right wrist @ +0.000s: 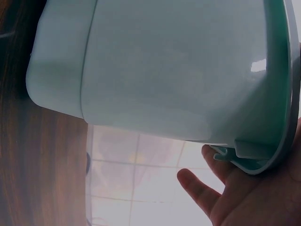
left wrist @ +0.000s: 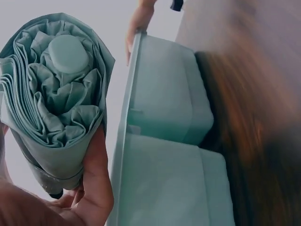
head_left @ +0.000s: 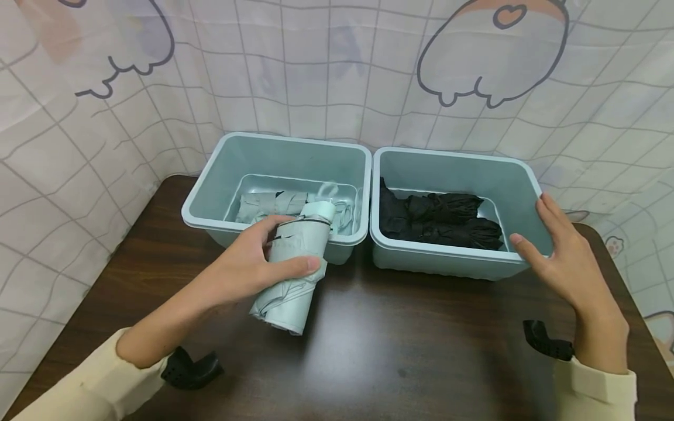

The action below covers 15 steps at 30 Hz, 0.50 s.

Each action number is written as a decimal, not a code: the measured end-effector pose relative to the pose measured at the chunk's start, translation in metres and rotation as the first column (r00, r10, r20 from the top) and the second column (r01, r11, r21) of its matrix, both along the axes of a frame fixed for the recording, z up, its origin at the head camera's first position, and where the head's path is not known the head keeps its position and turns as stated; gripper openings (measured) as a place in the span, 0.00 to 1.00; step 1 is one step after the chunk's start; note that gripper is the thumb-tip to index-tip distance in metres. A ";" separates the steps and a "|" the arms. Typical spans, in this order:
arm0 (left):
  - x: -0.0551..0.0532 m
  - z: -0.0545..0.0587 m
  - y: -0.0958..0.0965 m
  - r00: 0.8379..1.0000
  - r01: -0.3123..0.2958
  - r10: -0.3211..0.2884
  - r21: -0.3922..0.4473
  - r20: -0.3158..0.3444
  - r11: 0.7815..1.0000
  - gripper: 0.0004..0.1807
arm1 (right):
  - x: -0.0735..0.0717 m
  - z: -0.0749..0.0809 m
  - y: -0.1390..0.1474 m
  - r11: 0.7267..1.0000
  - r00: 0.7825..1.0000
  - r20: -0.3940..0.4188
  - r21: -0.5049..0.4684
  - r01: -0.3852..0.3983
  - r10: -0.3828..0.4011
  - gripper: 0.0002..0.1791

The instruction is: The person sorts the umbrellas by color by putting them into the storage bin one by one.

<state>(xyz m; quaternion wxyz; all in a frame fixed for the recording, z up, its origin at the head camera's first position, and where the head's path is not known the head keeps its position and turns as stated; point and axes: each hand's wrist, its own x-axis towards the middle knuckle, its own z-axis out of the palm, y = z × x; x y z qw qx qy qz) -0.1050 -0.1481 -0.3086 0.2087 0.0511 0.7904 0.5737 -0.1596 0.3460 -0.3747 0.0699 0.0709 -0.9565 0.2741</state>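
My left hand [head_left: 247,266] grips a folded pale green umbrella [head_left: 289,301], tilted in front of the left bin [head_left: 295,146]. Its light handle overlaps that bin's front rim in the head view. The left wrist view shows the bunched, pleated end of the umbrella [left wrist: 61,103] close up. Inside the left bin lies another pale folded umbrella [head_left: 263,204], partly hidden. My right hand [head_left: 574,266] holds the front right corner of the right bin [head_left: 447,155], with fingers under the rim outside. Black folded umbrellas [head_left: 442,225] lie in that bin.
Both pale blue-green bins stand side by side near the back of a dark wooden table [head_left: 379,345]. A white gridded cloth [head_left: 305,70] with cartoon drawings hangs behind and around it. A black curved piece [head_left: 192,369] sticks out beside the left cuff, another [head_left: 547,342] beside the right.
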 end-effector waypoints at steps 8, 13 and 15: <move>-0.023 0.014 0.000 0.999 -0.031 0.031 -0.006 0.035 1.000 0.43 | -0.001 0.000 -0.001 1.000 1.000 -0.003 0.006 0.008 -0.008 0.46; -0.038 0.020 0.003 0.997 -0.054 0.056 -0.034 0.044 0.998 0.43 | 0.000 0.000 0.001 1.000 1.000 0.004 0.000 0.005 -0.005 0.46; -0.043 0.022 0.004 0.996 -0.066 0.068 -0.050 0.049 0.997 0.43 | 0.000 0.000 0.001 1.000 1.000 0.009 0.004 0.005 -0.005 0.46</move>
